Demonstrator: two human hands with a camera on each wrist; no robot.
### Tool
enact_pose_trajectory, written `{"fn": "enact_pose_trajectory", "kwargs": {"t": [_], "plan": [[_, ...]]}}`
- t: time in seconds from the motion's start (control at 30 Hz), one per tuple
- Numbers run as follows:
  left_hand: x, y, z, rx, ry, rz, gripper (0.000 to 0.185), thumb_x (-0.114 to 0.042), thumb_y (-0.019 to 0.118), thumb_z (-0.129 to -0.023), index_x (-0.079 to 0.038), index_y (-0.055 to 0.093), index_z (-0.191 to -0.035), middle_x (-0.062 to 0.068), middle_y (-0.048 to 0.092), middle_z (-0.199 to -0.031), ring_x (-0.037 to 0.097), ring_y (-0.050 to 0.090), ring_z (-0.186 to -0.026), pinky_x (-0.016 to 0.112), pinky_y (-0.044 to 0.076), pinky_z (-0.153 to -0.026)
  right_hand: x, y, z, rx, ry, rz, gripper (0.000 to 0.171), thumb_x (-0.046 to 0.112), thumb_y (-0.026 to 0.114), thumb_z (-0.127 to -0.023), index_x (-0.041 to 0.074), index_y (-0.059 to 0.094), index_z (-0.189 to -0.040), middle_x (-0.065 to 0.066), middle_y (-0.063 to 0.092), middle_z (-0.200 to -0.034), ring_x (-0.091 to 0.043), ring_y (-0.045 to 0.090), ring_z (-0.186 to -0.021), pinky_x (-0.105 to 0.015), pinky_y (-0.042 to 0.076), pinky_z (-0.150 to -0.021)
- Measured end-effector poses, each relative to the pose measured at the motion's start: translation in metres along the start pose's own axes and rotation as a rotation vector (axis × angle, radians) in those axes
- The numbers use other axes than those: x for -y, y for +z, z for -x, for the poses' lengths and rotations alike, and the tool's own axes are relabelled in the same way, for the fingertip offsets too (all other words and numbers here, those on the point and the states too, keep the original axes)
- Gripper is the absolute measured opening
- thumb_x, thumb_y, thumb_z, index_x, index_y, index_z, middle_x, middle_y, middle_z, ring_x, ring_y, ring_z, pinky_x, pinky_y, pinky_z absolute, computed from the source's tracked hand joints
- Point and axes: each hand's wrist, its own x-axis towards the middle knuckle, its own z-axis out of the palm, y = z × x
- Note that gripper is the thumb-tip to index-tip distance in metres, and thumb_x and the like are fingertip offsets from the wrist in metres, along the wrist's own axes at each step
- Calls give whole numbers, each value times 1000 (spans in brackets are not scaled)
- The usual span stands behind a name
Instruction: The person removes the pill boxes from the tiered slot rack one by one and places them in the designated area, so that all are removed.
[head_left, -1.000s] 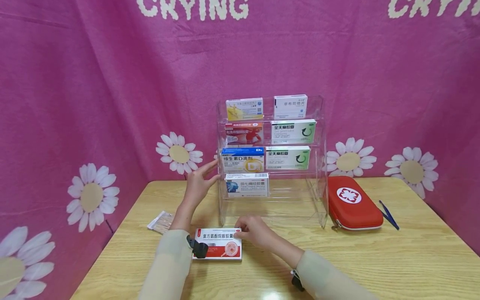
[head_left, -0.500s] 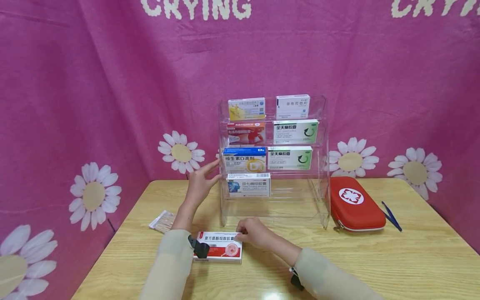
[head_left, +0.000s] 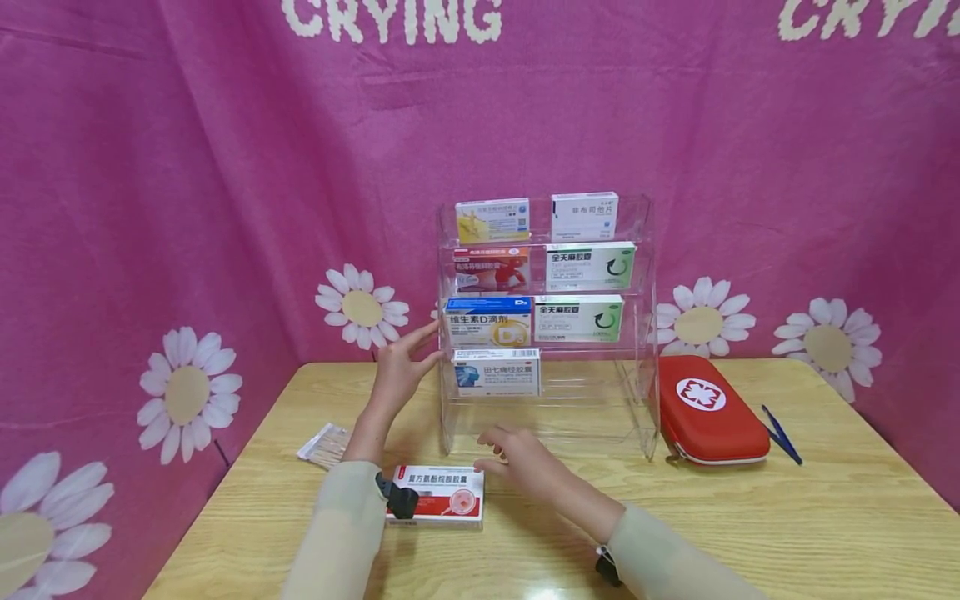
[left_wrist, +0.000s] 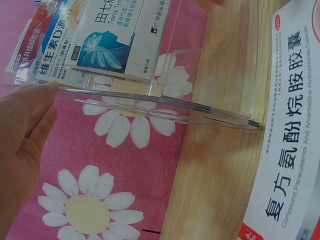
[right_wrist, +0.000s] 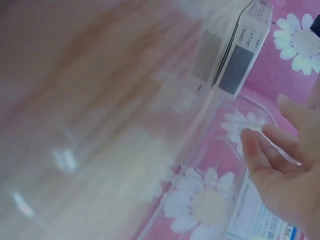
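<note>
My left hand (head_left: 399, 373) touches the left side panel of the clear acrylic display rack (head_left: 592, 382) with straight fingers. In the left wrist view, those fingertips (left_wrist: 47, 91) lie along the panel's edge. A red and white medicine box (head_left: 450, 493) lies flat on the table in front of the rack, its left end partly covered by the left wrist's camera. Just off that box's upper right corner is my right hand (head_left: 519, 458), thumb and fingers apart and holding nothing. The right wrist view also has the loosely bent fingers of my right hand (right_wrist: 285, 170) with nothing between them.
Several medicine boxes fill the rack's upper tiers; a white and grey box (head_left: 497, 375) stands at left on a lower one. Right of the rack lie a red zip case (head_left: 712, 421) and blue tweezers (head_left: 782, 435). A packet of cotton swabs (head_left: 324, 446) lies at left.
My right hand has let go of the red and white medicine box's corner, its thumb and fingers now parted. The left hand stays against the rack.
</note>
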Motion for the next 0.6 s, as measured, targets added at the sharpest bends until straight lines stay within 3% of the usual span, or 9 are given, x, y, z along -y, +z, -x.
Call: {"fn": "enact_pose_trajectory", "kwargs": {"t": [0.37,0.6], "plan": [[0,1,-1,-2,-9,24,46,-3,73,-84,-4,63,-129,19,66,-125,33,67,-113,39,58,-94,-9,-26,9,-322,-21,79,34,13,78,-82,3,67,-113,-10,67,-108,-24,69,-97,-29,63,-83],[1,1,-1,10,-26,17,47,-6,73,-85,-7,62,-131,17,66,-126,31,67,-114,38,59,-93,-29,-39,5,-548,-95,145,44,6,82,-75,-1,65,-115,-15,62,-109,-24,68,-88,-30,64,-73]]}}
